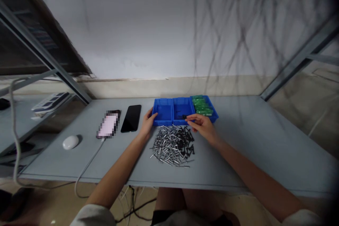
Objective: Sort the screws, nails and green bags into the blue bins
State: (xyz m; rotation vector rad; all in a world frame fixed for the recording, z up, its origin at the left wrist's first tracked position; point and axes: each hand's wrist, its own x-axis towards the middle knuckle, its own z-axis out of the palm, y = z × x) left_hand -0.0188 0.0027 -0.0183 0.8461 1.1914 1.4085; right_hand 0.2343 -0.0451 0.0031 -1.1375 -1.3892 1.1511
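My left hand [147, 123] grips the left wall of the left blue bin [162, 123], its thumb over the rim. Over the front of the middle blue bin [182, 100], my right hand [202, 127] pinches dark pieces that look like black screws [184, 116] between thumb and fingers. Just in front of the bins lies a mixed pile, with shiny silver pins [168, 146] mostly on the left and more black screws [187, 139] on the right. A few small dark specks show on the middle bin's floor.
Green packets [201, 106] fill the right blue bin [215, 114]. Left of the bins lie a black phone [131, 118] and a second phone [108, 124] with a white cable [90, 167]. A white rounded case [70, 142] sits farther left. Metal frame posts flank the grey table [251, 141].
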